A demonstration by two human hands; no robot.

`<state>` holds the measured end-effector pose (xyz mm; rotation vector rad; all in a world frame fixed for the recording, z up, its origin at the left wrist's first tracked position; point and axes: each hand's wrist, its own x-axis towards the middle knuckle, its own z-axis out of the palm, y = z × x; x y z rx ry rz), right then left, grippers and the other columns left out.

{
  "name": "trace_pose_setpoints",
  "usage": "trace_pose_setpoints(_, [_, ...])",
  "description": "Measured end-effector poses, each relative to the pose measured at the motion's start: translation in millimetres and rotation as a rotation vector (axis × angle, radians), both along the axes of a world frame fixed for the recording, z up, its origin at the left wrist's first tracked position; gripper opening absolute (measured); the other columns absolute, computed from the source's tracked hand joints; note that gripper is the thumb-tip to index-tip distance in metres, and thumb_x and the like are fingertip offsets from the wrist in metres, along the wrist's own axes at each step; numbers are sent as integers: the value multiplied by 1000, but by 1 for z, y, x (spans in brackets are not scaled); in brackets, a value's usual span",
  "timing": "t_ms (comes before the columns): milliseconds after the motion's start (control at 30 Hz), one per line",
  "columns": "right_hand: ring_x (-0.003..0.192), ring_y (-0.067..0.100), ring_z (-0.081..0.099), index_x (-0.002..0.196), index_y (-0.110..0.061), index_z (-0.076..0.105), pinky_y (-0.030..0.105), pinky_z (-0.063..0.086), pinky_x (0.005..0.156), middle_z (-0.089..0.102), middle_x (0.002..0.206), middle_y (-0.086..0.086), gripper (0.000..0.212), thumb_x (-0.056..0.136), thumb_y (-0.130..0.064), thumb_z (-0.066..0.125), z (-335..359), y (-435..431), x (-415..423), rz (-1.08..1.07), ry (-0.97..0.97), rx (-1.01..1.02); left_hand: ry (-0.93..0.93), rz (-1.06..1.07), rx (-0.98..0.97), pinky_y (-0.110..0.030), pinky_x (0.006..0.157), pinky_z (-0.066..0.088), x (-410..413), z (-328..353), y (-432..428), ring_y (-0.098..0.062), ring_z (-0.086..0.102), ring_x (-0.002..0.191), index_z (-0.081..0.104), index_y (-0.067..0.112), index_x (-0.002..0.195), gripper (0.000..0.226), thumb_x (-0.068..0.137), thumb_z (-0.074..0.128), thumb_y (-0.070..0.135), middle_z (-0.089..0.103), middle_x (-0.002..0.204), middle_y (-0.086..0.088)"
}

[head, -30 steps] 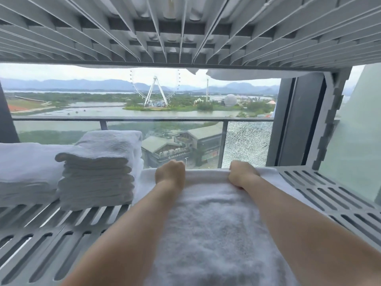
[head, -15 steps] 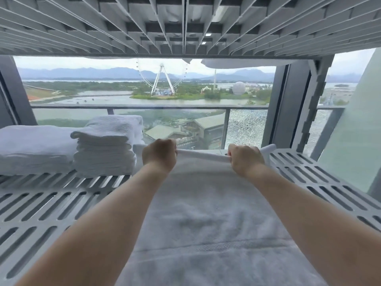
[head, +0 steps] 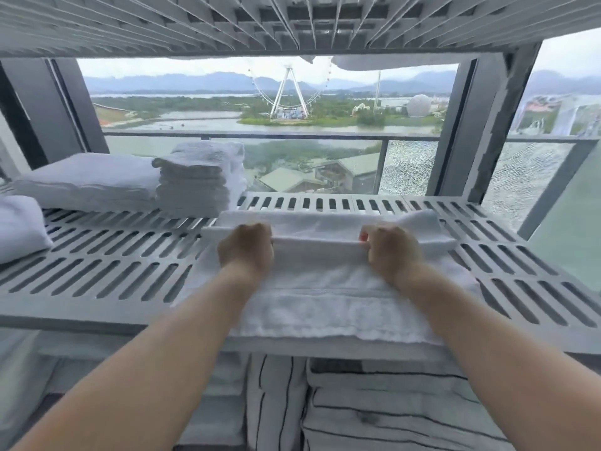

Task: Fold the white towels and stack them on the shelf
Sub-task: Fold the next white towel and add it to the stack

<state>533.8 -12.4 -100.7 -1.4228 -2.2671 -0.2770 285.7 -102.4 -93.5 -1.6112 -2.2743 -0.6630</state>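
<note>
Head view: we've got one white towel (head: pixel 325 307) spread on the slatted shelf (head: pixel 113 265), its near hem at the shelf's front lip. Left hand (head: pixel 245 247) and right hand (head: pixel 388 247) are both curled tight, each pinching the same raised fold edge, well apart along it. That edge runs left to right, and so does the towel's long axis. The bulk of the cloth lies toward us from the grip, and a shorter strip lies beyond it toward the window. Hands sit level, neither nearer. We judge a fold is mid-way. The folded stack (head: pixel 195 180) stands back-left, nearer the left hand, beside flatter folded towels (head: pixel 87 180). Striped linens (head: pixel 374 402) sit below the shelf.
</note>
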Motion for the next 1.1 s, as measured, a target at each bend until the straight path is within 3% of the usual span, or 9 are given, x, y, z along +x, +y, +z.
trace_pose_setpoints(200, [98, 28, 59, 105, -20, 66, 39, 49, 88, 66, 102, 6, 27, 87, -9, 49, -5, -12, 14, -250, -18, 10, -28, 71, 47, -39, 64, 51, 11, -16, -13, -29, 59, 99, 71, 21, 100, 27, 92, 49, 7, 66, 91, -7])
trace_pose_setpoints(300, [93, 27, 60, 99, -18, 71, 39, 47, 86, 67, 98, 6, 24, 89, -6, 53, -3, -16, 20, -344, 21, 91, 19, 87, 95, -38, 74, 48, 8, -17, -14, -28, 55, 101, 75, 21, 96, 30, 86, 52, 4, 71, 86, -4])
trace_pose_setpoints(433, [85, 28, 58, 87, -12, 75, 40, 46, 84, 67, 88, 9, 15, 85, -2, 64, -1, -19, 21, -284, 43, 281, 34, 115, 110, -40, 84, 33, 5, -18, -9, -28, 51, 106, 76, 24, 96, 30, 83, 56, 6, 73, 93, -2])
trace_pose_setpoints(600, [79, 24, 60, 88, -13, 72, 36, 53, 79, 67, 82, 7, 21, 86, -5, 52, -6, -21, 20, -236, 31, 110, -61, 66, 73, -40, 92, 39, 4, -20, -10, -31, 56, 103, 73, 24, 100, 29, 86, 52, 9, 67, 101, -8])
trace_pose_setpoints(767, [78, 24, 61, 86, -12, 73, 30, 48, 70, 68, 79, 9, 27, 85, 0, 48, -7, -20, 22, -236, 102, 106, -193, -68, 132, -40, 83, 51, 5, -17, -12, -30, 55, 107, 73, 20, 102, 31, 91, 51, 1, 63, 105, -9])
trace_pose_setpoints(1100, [75, 26, 59, 84, -4, 73, 31, 48, 69, 69, 77, 14, 22, 86, -2, 51, -7, -19, 24, -269, 169, 103, -155, -56, 160, -38, 89, 45, 7, -14, -17, -29, 56, 102, 74, 20, 92, 28, 84, 53, 3, 64, 99, -7])
